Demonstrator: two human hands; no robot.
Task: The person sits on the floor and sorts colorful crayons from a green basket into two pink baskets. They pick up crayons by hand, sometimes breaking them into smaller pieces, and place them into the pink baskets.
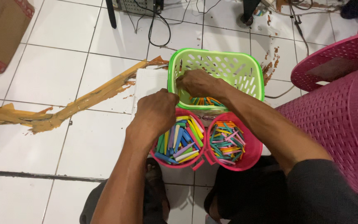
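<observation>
Two bare hands work over three baskets set on a white tiled floor (83, 141). The right hand (197, 83) reaches down inside a green basket (245, 70) with perforated walls, its fingers curled over a small heap of coloured sticks (206, 101) at the bottom; whether that grip has closed on any stick cannot be told. The left hand (156, 112) hovers at the green basket's near left corner, knuckles up and fingers folded under, so what it holds, if anything, is hidden.

Just in front of the green basket sit two round pink baskets, touching side by side. The left pink basket (162, 159) holds larger sticks in yellow, blue, green and white; the right pink basket (251, 155) holds thinner sticks in mixed colours.

A white sheet (148, 83) lies on the floor against the green basket's left side. A brown cardboard box (1, 29) with red tape stands at the far left corner. Pink plastic chairs (340, 99) crowd the right edge, and black cables (158, 29) trail across the tiles beyond. A tan smear (63, 108) streaks the floor at left.
</observation>
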